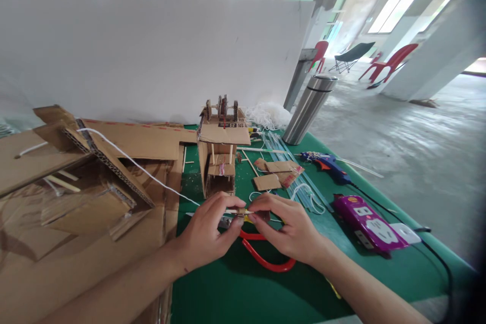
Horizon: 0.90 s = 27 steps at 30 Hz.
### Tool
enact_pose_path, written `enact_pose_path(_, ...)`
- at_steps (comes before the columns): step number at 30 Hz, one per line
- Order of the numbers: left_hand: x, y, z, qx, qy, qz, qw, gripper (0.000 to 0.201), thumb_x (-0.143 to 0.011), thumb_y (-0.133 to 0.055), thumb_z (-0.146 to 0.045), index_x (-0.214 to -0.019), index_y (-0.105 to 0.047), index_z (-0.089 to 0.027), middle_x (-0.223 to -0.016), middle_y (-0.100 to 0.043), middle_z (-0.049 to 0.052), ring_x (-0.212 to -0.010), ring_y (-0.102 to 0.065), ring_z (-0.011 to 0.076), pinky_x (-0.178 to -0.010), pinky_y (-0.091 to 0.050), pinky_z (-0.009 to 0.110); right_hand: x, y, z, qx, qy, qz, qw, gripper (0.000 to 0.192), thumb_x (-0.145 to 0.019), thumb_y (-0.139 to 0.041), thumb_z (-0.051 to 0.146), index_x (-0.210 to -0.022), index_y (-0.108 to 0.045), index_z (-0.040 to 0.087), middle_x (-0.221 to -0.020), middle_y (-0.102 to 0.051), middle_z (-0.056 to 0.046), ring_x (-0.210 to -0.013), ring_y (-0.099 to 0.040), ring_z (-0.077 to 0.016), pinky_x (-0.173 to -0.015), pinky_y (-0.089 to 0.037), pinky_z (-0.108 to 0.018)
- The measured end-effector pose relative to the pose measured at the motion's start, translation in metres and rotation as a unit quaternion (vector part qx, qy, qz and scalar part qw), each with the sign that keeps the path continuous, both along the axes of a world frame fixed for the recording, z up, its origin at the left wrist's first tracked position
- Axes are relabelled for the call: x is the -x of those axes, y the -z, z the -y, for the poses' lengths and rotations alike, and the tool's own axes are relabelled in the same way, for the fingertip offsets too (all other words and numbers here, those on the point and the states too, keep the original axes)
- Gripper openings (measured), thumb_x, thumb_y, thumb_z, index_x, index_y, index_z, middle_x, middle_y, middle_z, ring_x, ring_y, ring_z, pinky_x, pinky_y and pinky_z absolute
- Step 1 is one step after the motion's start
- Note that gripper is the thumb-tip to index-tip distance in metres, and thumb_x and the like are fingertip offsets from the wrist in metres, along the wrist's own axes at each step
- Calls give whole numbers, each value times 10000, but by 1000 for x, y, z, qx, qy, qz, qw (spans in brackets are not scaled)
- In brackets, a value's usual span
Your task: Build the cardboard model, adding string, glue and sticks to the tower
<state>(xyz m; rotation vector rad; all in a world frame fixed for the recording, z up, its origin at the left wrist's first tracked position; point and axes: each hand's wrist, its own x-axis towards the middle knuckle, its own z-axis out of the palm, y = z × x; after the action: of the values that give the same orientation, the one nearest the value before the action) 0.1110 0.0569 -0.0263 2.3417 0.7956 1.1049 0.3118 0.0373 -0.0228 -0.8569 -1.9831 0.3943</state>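
My left hand (pixel 210 228) pinches a small brown cardboard piece (pixel 241 211) between thumb and fingertips. Close beside it, my right hand (pixel 290 225) has its thumb and fingers closed on a thin wooden stick (pixel 248 212) that meets the cardboard piece. A white cord (pixel 152 171) runs from the cardboard structure (pixel 117 164) on the left to behind my left hand; I cannot tell whether that hand grips it. Below both hands lie scissors with red handles (pixel 271 267), partly covered by the fingers. Just beyond stands a small cardboard model (pixel 224 134) with wheel-like discs on top.
On the green table (pixel 212 293), right of my hands, are a purple power strip (pixel 370 225), a blue glue gun (pixel 328 164) and clear glue sticks (pixel 304 190). Cardboard scraps (pixel 268 182) lie nearer the middle. A steel flask (pixel 309 109) stands by a white board (pixel 152 55).
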Motion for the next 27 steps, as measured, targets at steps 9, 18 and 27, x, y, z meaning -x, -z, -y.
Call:
enact_pose_path(9,1,1,-1,6,-12,-4,1000,186,-898,-549,-224,-1083,-534,-228,-986,-680,62,-909,-670,215,-809,-551,352,0,0,0,7,3,-1,1000,75,-893,-584,142,-925,-609,204,-795,-677,-37,-681,-647,-146,-598,-516,-251)
enact_pose_path(18,3,1,1,48,-29,-9,998,239,-885,-545,-247,-1102,-446,-235,-965,-638,52,-898,-658,215,-793,-545,377,-1,-2,1,8,4,3,1000,71,-912,-548,159,-914,-602,205,-772,-674,-42,-653,-626,-149,-574,-507,-260)
enact_pose_path(27,4,5,1,32,-34,17,999,187,-889,-513,-220,-1037,-402,-242,-916,-569,37,-818,-608,194,-716,-507,338,-2,-1,2,7,5,5,1000,76,-912,-545,146,-907,-597,201,-767,-672,-42,-645,-611,-145,-570,-496,-260)
